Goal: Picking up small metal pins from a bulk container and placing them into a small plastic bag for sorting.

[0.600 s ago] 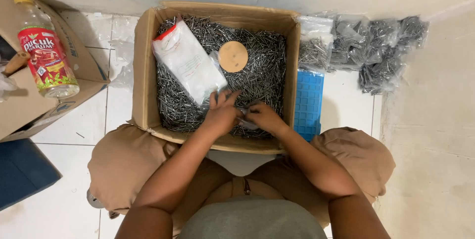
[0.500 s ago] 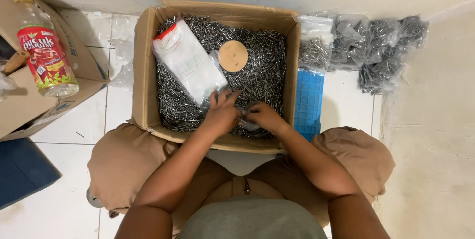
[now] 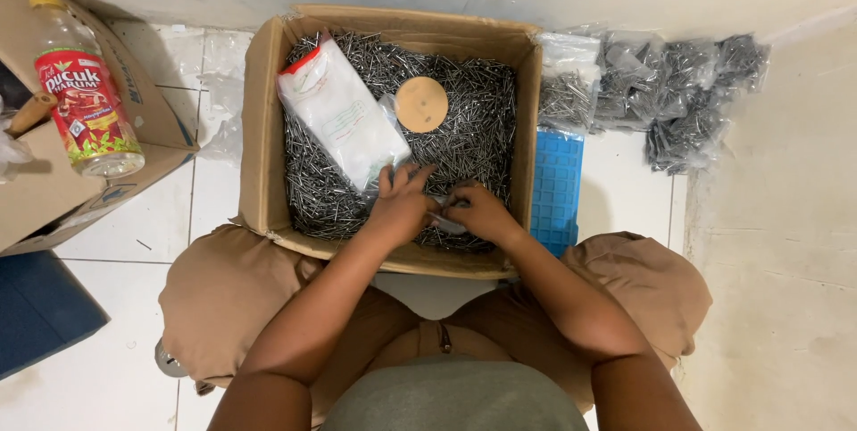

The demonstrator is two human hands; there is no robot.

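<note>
A cardboard box (image 3: pixel 263 128) stands on the floor between the person's knees, with a wall behind it. Loose nails (image 3: pixel 473 119) fill it. On the nails lie a flat packet (image 3: pixel 339 114) at the left and a round disc (image 3: pixel 421 103) just right of it. Both hands rest on the nails at the near edge, the left hand (image 3: pixel 400 208) touching the packet's corner, the right hand (image 3: pixel 482 212) beside it, with what may be a small bag (image 3: pixel 449 217) between them. A gridded tray (image 3: pixel 556 186) lies right of the box, bagged nails (image 3: pixel 661 92) behind it. Left, a bottle (image 3: pixel 85 101) lies in a second carton (image 3: pixel 54 190).
</note>
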